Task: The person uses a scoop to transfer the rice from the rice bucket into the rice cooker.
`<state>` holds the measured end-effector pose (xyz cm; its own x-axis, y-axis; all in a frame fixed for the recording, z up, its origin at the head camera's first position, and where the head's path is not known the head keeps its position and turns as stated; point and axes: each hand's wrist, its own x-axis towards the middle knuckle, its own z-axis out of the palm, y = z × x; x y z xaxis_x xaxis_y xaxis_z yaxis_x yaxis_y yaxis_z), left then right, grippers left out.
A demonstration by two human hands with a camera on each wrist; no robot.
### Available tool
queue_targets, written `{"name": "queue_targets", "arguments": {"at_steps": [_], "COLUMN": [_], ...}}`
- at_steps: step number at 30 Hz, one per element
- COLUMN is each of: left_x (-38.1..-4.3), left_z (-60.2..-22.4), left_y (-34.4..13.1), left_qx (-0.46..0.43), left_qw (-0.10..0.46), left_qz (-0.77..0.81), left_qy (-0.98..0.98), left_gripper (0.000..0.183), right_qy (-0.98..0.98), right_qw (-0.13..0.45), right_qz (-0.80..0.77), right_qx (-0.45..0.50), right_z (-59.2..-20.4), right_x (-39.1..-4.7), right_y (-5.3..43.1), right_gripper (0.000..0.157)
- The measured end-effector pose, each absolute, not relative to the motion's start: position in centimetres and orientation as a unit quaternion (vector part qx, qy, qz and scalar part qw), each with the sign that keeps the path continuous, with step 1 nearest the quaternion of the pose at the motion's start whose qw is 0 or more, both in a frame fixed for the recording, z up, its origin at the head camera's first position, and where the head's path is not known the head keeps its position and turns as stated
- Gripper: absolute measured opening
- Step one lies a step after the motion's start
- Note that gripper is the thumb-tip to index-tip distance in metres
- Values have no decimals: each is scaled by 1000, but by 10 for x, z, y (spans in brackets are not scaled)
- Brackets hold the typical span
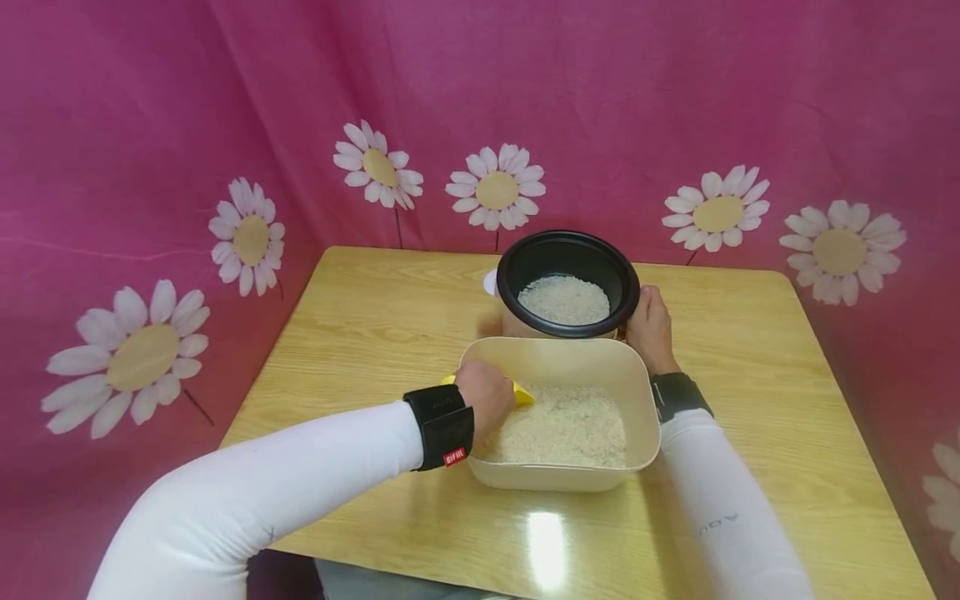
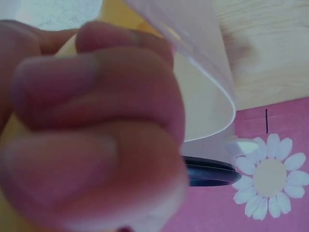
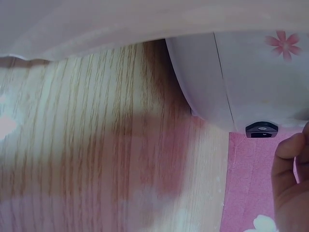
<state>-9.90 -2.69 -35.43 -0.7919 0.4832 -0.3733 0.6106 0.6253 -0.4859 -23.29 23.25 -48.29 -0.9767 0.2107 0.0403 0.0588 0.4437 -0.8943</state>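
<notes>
In the head view my left hand (image 1: 486, 398) grips a yellow scoop (image 1: 522, 394) inside a cream plastic tub (image 1: 640, 408). Loose white rice (image 1: 573, 429) covers the tub's bottom, and the scoop's edge is down at the grains. The left wrist view shows the curled fingers (image 2: 96, 92) up close, with the tub wall beside them. Just behind the tub stands a rice cooker (image 3: 260, 82) with a black inner pot (image 1: 626, 279) holding more rice (image 1: 566, 300). At the cooker's right side, my right hand (image 1: 651, 331) holds it near the rim; its fingertips are partly hidden.
The wooden table (image 1: 750, 400) carries both containers. A pink curtain (image 1: 600, 100) with daisy prints hangs along its back and sides. A white side handle (image 1: 491, 282) juts from the cooker's left, and a black socket (image 3: 261, 129) sits low on its body.
</notes>
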Motion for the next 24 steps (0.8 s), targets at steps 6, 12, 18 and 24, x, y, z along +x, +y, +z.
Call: {"name": "queue_targets", "arguments": {"at_steps": [6,12,18,24], "left_x": [-102,-104,-104,-107], "left_z": [-350,-343,-338,-333], "left_y": [-26,-30,-32,-32], "left_qx": [315,343,348,344], "left_qw": [129,162,169,212], "left_qz": [-320,-331,-315,-302], "left_qy": [884,864,867,864], "left_gripper": [21,21,22,22], "right_qy": [-845,-851,-848,-849], "right_qw": [61,83,79,78], "right_qz": [524,511,518,518], "right_qx": [-82,-84,-77,-72], "right_z": [-483,-483,-481,-481], "right_x": [-232,-233,-233,-234], "right_y": [232,231,230,232], "right_gripper": [60,56,57,57]}}
